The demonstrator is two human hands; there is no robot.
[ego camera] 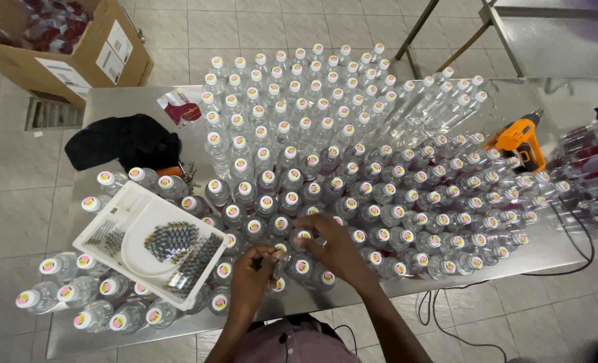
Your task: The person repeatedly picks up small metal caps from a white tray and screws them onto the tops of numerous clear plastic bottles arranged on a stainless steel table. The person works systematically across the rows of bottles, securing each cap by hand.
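Bottle (302, 240) between hands (295, 262)

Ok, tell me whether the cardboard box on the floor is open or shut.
Open: the cardboard box has its top flaps spread, and dark red packed items show inside.

clear glossy plastic bottles (292, 161) crowd a brushed, faintly reflective metal desk (110, 101). white smooth plastic tray (104, 232) near left; matt black cloth (121, 141) far left; brown cardboard box (23, 60); pale glazed floor tiles (3, 161).
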